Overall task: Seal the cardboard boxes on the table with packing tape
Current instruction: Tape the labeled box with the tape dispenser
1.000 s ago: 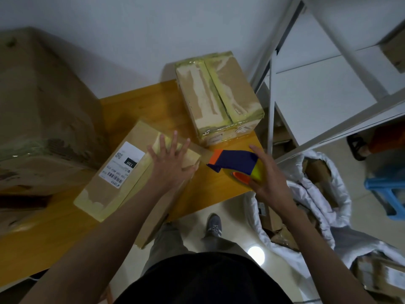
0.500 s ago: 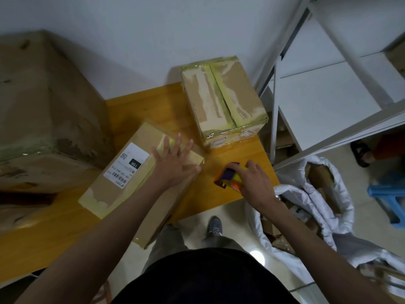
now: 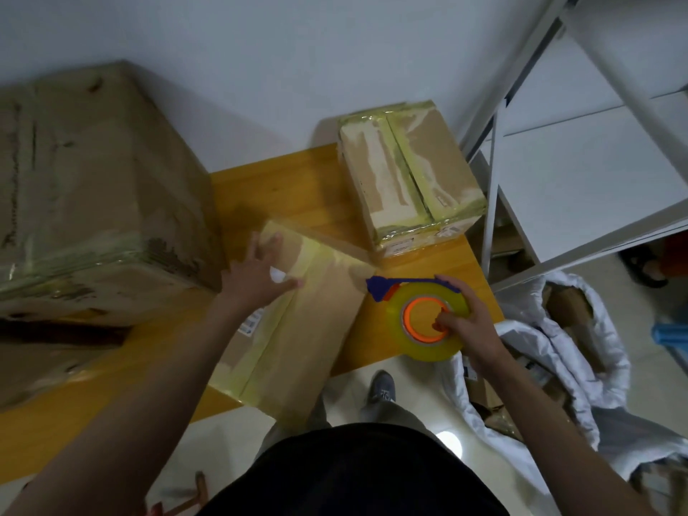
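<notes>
A long flat cardboard box (image 3: 309,329) with yellowish tape along its seam lies on the wooden table (image 3: 283,188), overhanging the front edge. My left hand (image 3: 260,273) rests on its far end with fingers spread. My right hand (image 3: 469,322) grips a packing tape dispenser (image 3: 424,318), a yellow roll on an orange core with a blue cutter arm, just right of the box. A smaller taped box (image 3: 409,173) stands at the table's back right.
A large worn cardboard box (image 3: 89,188) fills the left of the table. A white metal shelf rack (image 3: 580,150) stands to the right. A white sack with cardboard scraps (image 3: 540,348) sits on the floor by the table's right edge.
The long box has turned so its length runs toward me. My left hand shifted to its far end. My right hand turned the dispenser so the roll's side faces up.
</notes>
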The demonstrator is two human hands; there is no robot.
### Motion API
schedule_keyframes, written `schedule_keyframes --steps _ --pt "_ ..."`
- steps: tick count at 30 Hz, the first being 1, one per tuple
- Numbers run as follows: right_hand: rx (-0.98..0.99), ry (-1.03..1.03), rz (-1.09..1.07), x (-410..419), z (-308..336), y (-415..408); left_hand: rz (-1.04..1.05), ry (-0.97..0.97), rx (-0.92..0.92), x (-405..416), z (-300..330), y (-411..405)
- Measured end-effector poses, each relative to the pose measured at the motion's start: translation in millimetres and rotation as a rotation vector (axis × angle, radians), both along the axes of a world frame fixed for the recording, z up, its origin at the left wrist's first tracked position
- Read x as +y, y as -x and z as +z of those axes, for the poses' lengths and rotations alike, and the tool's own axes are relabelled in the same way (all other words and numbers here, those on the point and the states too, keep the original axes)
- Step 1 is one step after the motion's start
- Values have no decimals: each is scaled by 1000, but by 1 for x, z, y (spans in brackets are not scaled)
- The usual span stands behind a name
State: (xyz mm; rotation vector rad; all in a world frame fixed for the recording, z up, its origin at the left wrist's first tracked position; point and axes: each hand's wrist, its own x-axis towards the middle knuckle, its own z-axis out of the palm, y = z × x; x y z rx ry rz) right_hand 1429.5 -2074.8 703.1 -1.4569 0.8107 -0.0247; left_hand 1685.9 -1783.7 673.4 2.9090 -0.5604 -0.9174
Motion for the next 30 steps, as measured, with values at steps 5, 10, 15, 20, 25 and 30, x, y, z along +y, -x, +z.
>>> schedule_keyframes --steps 5,10,15,20,25,30 --pt "-38 -65 -84 12 -3 -1 85 128 -69 16 -5 27" --pt "-64 -71 -162 25 2 -1 -284 229 -218 8 -6 -9" --pt "-85 -69 -231 30 6 3 -205 334 -15 -1 -3 -54" --pt "-83 -68 -281 33 11 3 -177 146 30 -20 2 -67" --pt "-97 -103 -321 33 9 -4 -262 324 155 -64 19 -17" --pt "-114 -76 -339 29 12 -6 -433 -11 -33 -109 6 23"
